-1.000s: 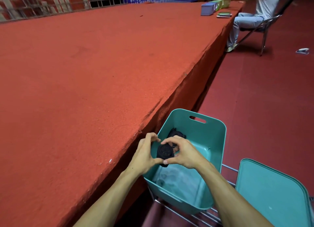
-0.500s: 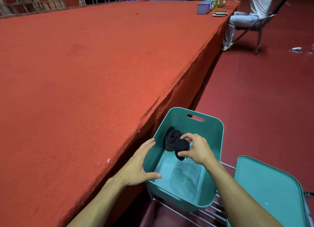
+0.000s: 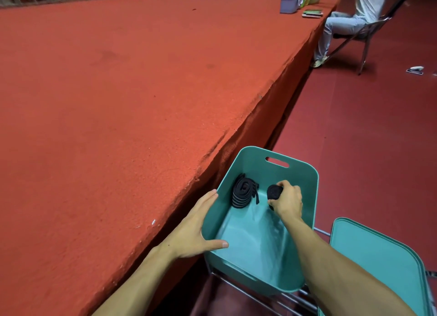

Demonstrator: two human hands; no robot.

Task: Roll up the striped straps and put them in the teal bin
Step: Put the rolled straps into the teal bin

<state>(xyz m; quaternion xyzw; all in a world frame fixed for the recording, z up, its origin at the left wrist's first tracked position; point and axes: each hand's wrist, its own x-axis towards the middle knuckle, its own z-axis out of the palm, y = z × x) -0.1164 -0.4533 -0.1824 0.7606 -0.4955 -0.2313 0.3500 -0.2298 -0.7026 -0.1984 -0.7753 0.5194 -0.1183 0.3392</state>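
My right grip is curled round 1 rolled strap, low inside the teal bin, with the other roll at 9 o'clock. My left grip lies open and flat on the bin's side.

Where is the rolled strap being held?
In the head view, the right hand holds the rolled strap inside the teal bin, near its far right wall, apart from the coiled straps to its left.

Right hand grips rolled strap inside teal bin.
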